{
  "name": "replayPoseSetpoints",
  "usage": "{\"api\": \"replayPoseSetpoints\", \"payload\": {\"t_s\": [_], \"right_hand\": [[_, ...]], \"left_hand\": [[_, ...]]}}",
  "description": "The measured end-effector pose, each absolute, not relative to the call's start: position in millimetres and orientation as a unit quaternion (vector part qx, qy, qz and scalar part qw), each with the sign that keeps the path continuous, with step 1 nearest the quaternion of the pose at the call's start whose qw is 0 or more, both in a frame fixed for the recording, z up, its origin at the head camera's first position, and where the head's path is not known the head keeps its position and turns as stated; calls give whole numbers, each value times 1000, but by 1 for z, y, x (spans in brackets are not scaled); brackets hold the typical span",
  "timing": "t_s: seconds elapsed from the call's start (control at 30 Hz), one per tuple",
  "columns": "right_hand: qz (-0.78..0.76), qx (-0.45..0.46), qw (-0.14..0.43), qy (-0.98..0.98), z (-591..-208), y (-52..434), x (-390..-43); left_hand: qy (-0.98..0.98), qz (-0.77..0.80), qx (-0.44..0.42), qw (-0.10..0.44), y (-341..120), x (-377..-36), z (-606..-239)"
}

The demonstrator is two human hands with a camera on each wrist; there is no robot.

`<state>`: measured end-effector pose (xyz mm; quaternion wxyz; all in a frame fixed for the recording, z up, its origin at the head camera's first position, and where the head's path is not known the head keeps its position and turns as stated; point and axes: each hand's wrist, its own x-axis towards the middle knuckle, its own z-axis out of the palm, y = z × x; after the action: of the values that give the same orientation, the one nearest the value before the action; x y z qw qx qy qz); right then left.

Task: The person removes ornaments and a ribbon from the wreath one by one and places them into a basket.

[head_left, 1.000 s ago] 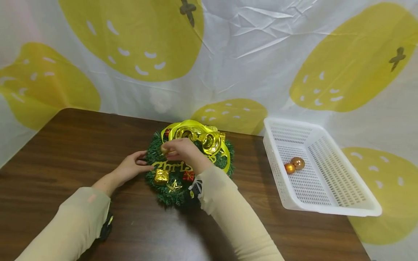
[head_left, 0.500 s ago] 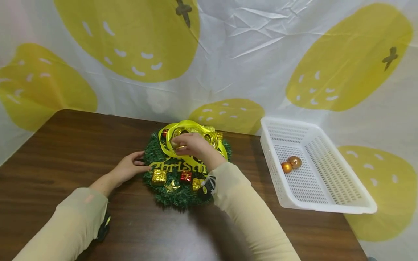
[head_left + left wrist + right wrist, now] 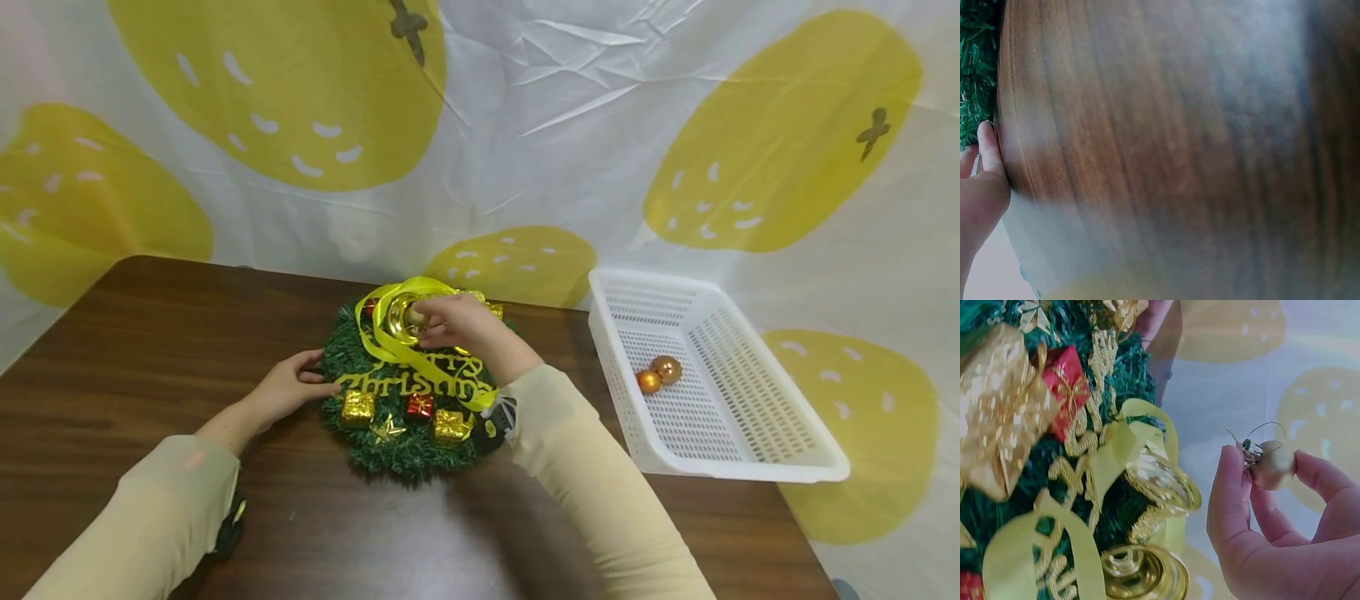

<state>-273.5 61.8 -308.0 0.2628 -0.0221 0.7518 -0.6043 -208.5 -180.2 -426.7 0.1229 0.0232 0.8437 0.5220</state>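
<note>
Pinched between thumb and fingertips of the right hand, a small gold bauble is held just above the wreath near its bells, while the left hand, fingers relaxed, is rested against the wreath's left edge on the table.

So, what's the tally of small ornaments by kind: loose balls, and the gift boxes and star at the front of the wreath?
Balls in the white basket: 2 (orange ball, bronze ball)
Gold ball pinched in the right hand: 1
Gold gift boxes: 2 ()
Red gift box: 1
Gold star: 1
Total: 7
</note>
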Motion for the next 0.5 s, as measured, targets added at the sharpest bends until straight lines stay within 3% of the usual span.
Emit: {"api": "replayPoseSetpoints", "payload": {"t_s": [0.5], "right_hand": [[-612, -17, 240, 753, -287, 110, -282]], "left_hand": [[844, 521, 24, 126, -178, -209, -424]]}}
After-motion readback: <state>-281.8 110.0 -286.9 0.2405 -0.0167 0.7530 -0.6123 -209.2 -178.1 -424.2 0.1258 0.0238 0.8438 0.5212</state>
